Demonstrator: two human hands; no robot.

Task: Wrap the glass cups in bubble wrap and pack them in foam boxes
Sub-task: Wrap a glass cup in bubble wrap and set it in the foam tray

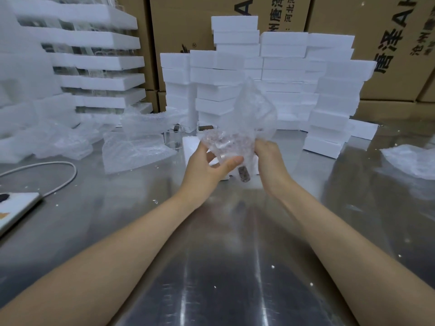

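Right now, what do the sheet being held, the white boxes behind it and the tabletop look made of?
The sheet looks like clear plastic bubble wrap, glossy, dotted with air cells. The white boxes seem expanded foam, matte, grainy at the edges. The tabletop is probably stainless steel, brushed, with streaky reflections.

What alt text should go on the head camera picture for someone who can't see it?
A person's left hand holds a glass cup, its brown handle poking out below, while the right hand pinches bubble wrap draped round it, above a steel table. Stacks of white foam boxes stand behind.
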